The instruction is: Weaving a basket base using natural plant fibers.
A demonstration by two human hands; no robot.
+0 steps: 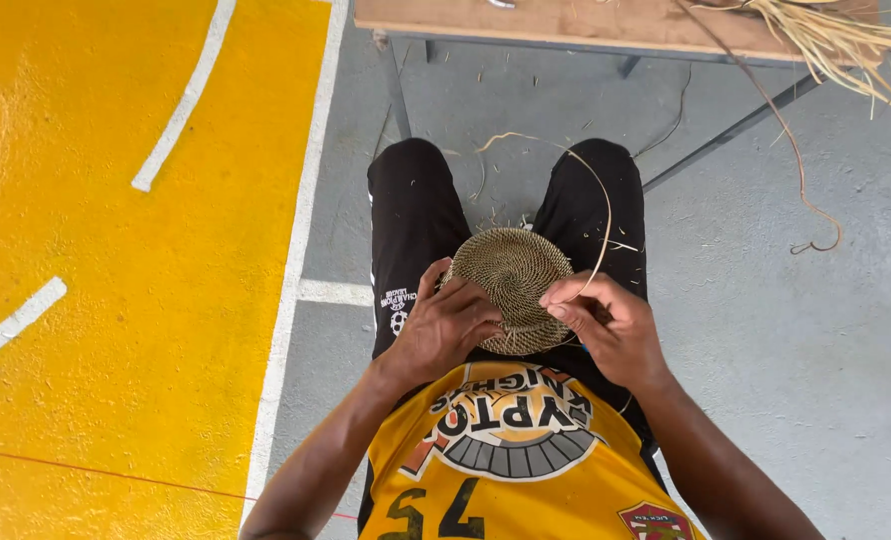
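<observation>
Both hands work at my lap: left hand (446,325) clamps the woven disc (513,285) from nine o'clock; right hand (606,325), at three o'clock, pinches a strand (606,215) arcing toward twelve.

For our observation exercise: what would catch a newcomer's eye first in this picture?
The round woven disc in the middle, held over the lap between the left hand and the right hand, which pinches a thin straw strand. Next, the bright yellow floor at left and the straw bundle on the wooden bench at top.
</observation>
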